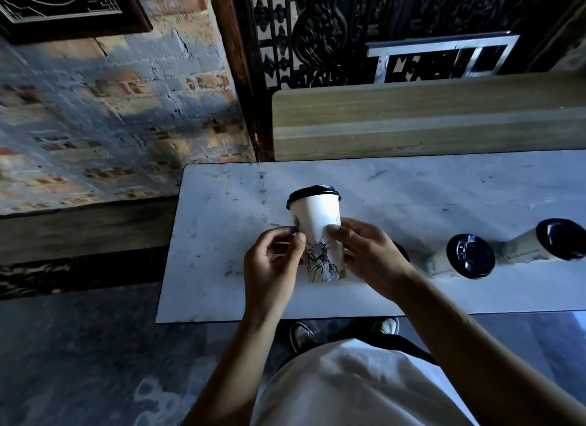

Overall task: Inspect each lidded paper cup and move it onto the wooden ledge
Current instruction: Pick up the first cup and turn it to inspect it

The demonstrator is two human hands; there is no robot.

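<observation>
Paper cup (pixel 318 232) with a black lid (pixel 314 194) sits between our two hands above the white marble-look table (pixel 222 235), near its left end. We cannot tell whether its base touches the tabletop or hangs just above it. The cup leans a little, lid tilted away from us, and a line drawing of a crowned figure shows on the lower wall facing us.

Our left hand (pixel 272 264) is curled, with thumb and fingertips pinched against the cup's left side about halfway down. Our right hand (pixel 371 254) is wrapped more loosely around the right side, its thumb laid on the front wall and the other fingers passing behind the cup, out of sight. Both hands are closed on the cup rather than spread open.

To the right on the same table we see two more lidded cups standing apart from each other, the nearer one (pixel 466 257) and the farther one (pixel 555 241) by the right edge. A dark lid edge (pixel 402 251) peeks out just behind our right hand. Beyond the table runs the wooden ledge (pixel 412 121), pale and bare where we can see it.
</observation>
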